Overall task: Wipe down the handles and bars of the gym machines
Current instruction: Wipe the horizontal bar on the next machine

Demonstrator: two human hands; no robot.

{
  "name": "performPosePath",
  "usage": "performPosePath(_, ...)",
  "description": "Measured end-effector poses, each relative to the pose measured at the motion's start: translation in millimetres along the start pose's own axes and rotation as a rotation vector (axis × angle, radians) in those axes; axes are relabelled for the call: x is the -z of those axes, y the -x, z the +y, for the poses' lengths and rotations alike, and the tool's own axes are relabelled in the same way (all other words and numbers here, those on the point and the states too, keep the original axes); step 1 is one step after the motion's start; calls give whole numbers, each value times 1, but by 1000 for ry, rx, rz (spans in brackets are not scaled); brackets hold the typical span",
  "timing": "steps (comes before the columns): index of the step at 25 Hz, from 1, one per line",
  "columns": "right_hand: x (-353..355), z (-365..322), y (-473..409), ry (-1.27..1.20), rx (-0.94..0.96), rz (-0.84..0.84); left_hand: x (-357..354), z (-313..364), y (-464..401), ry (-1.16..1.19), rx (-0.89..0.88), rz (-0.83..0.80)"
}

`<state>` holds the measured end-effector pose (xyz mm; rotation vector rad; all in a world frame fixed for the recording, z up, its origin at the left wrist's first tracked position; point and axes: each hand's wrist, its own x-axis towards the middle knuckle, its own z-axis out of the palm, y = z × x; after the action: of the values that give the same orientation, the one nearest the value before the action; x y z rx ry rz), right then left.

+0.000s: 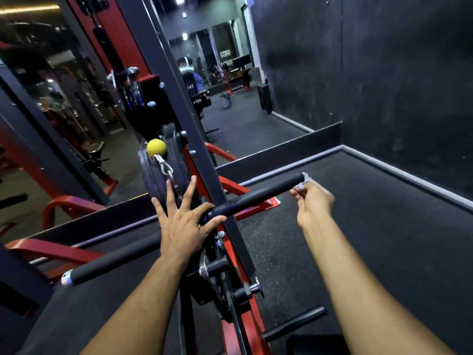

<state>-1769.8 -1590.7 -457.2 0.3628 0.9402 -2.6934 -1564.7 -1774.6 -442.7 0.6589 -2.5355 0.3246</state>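
The small grey cloth (302, 182), pinched loosely in my right grip (313, 203) at the far end of the black foam-covered bar (258, 197), could slip off, I judge. My left grip (179, 221) is spread, fingers straight, steadying the bar's middle beside the dark upright post (194, 149); both arms reach forward.

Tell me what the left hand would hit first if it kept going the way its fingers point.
The left hand points up and away, toward the machine. Its fingertips lie just short of the metal clip hanging under the yellow ball, so the clip likely comes first, though depth is hard to judge.
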Motion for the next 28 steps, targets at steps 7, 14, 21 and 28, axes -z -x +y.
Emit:
performPosePath(7, -19, 68, 48, 282, -166, -163, 0, 0, -1, -4, 4, -2)
performPosePath(14, -5, 6, 12, 40, -121, -15, 1, 0, 0, -10, 14, -1)
performPosePath(21, -14, 42, 33, 203, -157, -52, 0, 1, 1, -8, 6, -3)
performPosePath(28, -18, 73, 57, 196, -281, -214, 3, 2, 0, -12, 17, -22)
